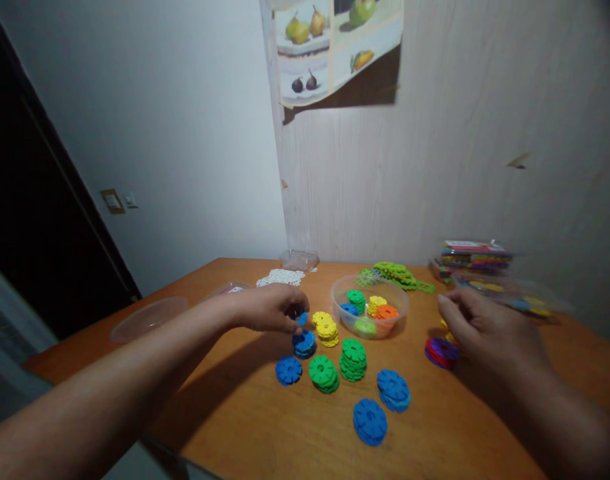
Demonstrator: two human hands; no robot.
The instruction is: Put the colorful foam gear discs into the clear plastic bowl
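My left hand [272,308] pinches a blue notched disc [301,319] just above a short blue stack [304,345]. Beside that stack are yellow discs [327,329], and a separate blue disc [288,371] lies nearer to me. Two green stacks [353,360] and two further blue stacks [370,421] stand in the middle and front. At the right, my right hand [485,323] hovers with curled fingers near a purple and red stack [442,353]. Yellow pieces [449,331] show partly behind its fingers; whether it holds anything is hidden.
A clear round tub [369,333] holds green, blue, yellow and orange discs. Behind it lie green linked pieces [397,275]. A clear lid [147,320] rests at left, a white lacy mat [281,277] at the back, and blurred packages [475,259] at back right.
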